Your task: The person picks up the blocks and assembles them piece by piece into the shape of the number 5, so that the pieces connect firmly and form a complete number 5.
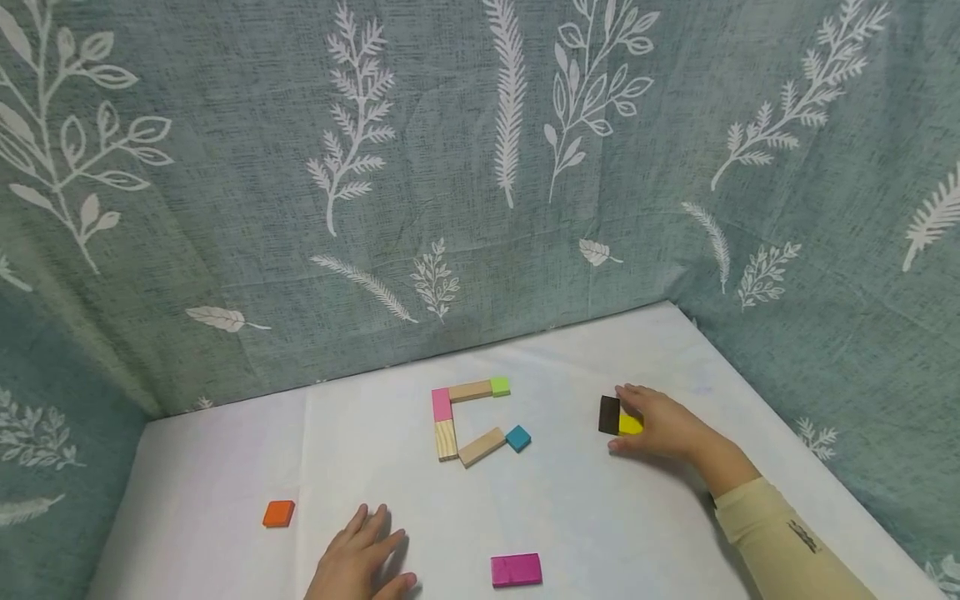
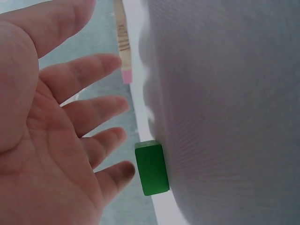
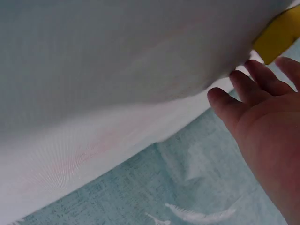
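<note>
My right hand (image 1: 663, 425) is around a yellow block (image 1: 630, 425) at the table's right, thumb on the near side and fingers on the far side. A black block (image 1: 610, 415) touches the yellow one's left side. In the right wrist view the fingers are spread near the yellow block (image 3: 280, 35); firm contact is not plain. My left hand (image 1: 356, 558) is low over the front of the table, fingers apart, holding nothing. Past its little finger, the left wrist view shows a green block (image 2: 152, 168). An orange block (image 1: 278, 513) lies left of that hand, a magenta block (image 1: 516, 570) to its right.
Mid-table, blocks form an open shape: a lime block (image 1: 500, 386), a plain wooden block (image 1: 470, 391), a pink block (image 1: 442, 405), a grained wooden block (image 1: 446, 439), a slanted wooden block (image 1: 482, 447) and a blue block (image 1: 518, 438). Patterned curtains (image 1: 450, 167) border the white table.
</note>
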A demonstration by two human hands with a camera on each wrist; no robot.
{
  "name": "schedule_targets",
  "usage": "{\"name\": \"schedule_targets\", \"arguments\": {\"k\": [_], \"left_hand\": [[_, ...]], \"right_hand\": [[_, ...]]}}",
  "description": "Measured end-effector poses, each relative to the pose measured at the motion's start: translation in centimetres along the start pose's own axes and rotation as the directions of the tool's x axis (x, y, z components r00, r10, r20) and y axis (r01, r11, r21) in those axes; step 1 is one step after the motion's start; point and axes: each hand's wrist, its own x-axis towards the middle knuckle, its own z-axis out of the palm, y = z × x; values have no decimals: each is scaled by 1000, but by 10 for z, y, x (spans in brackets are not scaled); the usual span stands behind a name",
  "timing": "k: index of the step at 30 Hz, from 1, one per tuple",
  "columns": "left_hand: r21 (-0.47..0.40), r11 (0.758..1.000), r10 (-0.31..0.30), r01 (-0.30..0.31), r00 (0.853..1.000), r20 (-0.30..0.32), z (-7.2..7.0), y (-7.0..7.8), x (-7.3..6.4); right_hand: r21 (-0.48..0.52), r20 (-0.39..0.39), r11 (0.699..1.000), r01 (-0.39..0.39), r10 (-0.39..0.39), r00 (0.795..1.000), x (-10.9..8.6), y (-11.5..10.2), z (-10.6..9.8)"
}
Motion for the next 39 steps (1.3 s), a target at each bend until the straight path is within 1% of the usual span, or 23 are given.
{"name": "schedule_targets", "arguments": {"k": [4, 7, 10, 14, 20, 26, 27, 30, 33, 36, 39], "left_hand": [[17, 999, 32, -32, 999, -12, 0, -2, 0], [18, 999, 34, -34, 999, -16, 1, -1, 1], [23, 999, 23, -23, 1000, -8, 1, 0, 2], [31, 999, 30, -29, 999, -13, 1, -1, 2], [32, 999, 24, -23, 1000, -20, 2, -1, 1], [-24, 999, -47, 48, 999, 17, 1, 2, -3], [-41, 997, -61, 62, 998, 25, 1, 4, -4], [-52, 997, -63, 65, 998, 27, 1, 5, -5], [-57, 996, -71, 72, 997, 29, 0, 5, -5], [-51, 995, -86, 88, 996, 30, 0, 5, -5], [-58, 993, -101, 103, 994, 39, 0, 4, -4]], "right_hand": [[-11, -5, 999, 40, -40, 999, 5, 2, 2], [-34, -31, 998, 56, -57, 998, 6, 1, 3], [-40, -56, 997, 61, -64, 996, 6, 2, 4], [-37, -80, 997, 73, -75, 994, 6, 7, 5], [-54, -112, 994, 91, -97, 989, 9, 14, 9], [-50, -121, 995, 91, -97, 988, 11, 12, 10], [-52, -119, 995, 88, -93, 989, 11, 11, 10], [-45, -109, 995, 87, -91, 990, 10, 8, 9], [-2, -88, 996, 92, -92, 992, 8, 1, 10], [29, -66, 992, 127, -125, 990, 6, -11, 11], [11, -64, 981, 193, -192, 979, 4, -27, 14]]}}
